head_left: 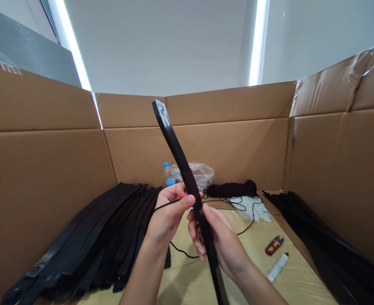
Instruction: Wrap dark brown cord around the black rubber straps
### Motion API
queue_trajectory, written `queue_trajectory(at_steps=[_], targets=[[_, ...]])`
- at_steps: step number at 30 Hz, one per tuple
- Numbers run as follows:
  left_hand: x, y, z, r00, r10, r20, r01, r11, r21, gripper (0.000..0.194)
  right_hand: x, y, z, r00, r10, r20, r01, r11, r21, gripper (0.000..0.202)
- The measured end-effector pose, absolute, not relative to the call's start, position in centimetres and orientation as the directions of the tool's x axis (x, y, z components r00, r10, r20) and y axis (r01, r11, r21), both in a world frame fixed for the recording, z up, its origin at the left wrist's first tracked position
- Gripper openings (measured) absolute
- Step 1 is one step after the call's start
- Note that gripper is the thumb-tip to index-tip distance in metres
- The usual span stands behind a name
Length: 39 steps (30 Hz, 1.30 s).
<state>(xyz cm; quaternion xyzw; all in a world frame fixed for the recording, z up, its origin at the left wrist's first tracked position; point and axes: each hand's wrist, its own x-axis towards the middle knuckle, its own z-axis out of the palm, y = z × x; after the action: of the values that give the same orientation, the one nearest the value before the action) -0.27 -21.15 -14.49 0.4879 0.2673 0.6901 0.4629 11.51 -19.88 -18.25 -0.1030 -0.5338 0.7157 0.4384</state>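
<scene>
Black strip (205,228): long, narrow, gently curved, whitish at upper end.

The long black strip (178,148) in the middle runs off the bottom edge, so its low end is cut off, and it hides parts of the fingers on the right hand (223,243). The bottom of the bottle (167,173) is behind the left hand (165,216), and its blue label (170,182) is too small to read. At the lower right, the dark pile (320,241) goes past the edge.
</scene>
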Motion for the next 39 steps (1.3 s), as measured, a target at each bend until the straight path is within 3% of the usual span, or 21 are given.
queue_trajectory(at_steps=[4, 7, 11, 17, 23, 25, 30, 32, 35, 39], targets=[[0.1, -21.4, -14.5, -0.223, 0.831, 0.509, -0.252, -0.554, 0.793, 0.029, 11.2, -19.8, -18.8, -0.316, 0.802, 0.506, -0.279, 0.432, -0.858, 0.035], [0.1, -21.4, -14.5, -0.215, 0.827, 0.520, -0.224, -0.560, 0.798, 0.024, 11.5, -19.8, -18.8, -0.269, 0.778, 0.567, -0.147, 0.549, -0.823, 0.032], [-0.3, -21.5, -14.5, -0.183, 0.849, 0.496, -0.232, -0.528, 0.817, 0.016, 12.0, -19.9, -18.3, -0.317, 0.799, 0.511, -0.245, 0.451, -0.858, 0.043], [-0.5, -21.3, -14.1, -0.154, 0.891, 0.428, -0.342, -0.454, 0.823, 0.022, 12.3, -19.9, -17.8, -0.534, 0.750, 0.390, -0.557, 0.035, -0.830, 0.045], [0.0, -21.2, -14.2, -0.003, 0.928, 0.372, -0.448, -0.333, 0.829, 0.031, 12.4, -19.8, -18.0, -0.736, 0.593, 0.325, -0.562, -0.268, -0.783, 0.044], [0.1, -21.2, -14.2, -0.039, 0.923, 0.382, -0.427, -0.361, 0.829, 0.031, 12.3, -19.8, -18.1, -0.729, 0.594, 0.340, -0.547, -0.207, -0.811, 0.046], [0.2, -21.4, -14.3, -0.280, 0.847, 0.453, -0.220, -0.515, 0.828, 0.026, 11.7, -19.7, -18.4, -0.451, 0.765, 0.460, -0.349, 0.323, -0.880, 0.032], [0.1, -21.4, -14.4, -0.325, 0.826, 0.460, -0.175, -0.531, 0.829, 0.023, 11.5, -19.7, -18.6, -0.348, 0.787, 0.510, -0.244, 0.449, -0.860, 0.030], [-0.1, -21.4, -14.4, -0.286, 0.850, 0.442, -0.192, -0.503, 0.843, 0.022, 11.5, -19.7, -18.6, -0.314, 0.780, 0.542, -0.197, 0.504, -0.841, 0.032], [-0.4, -21.2, -14.3, -0.214, 0.878, 0.427, -0.237, -0.471, 0.850, 0.024, 11.8, -19.9, -18.5, -0.343, 0.794, 0.501, -0.274, 0.426, -0.862, 0.034]])
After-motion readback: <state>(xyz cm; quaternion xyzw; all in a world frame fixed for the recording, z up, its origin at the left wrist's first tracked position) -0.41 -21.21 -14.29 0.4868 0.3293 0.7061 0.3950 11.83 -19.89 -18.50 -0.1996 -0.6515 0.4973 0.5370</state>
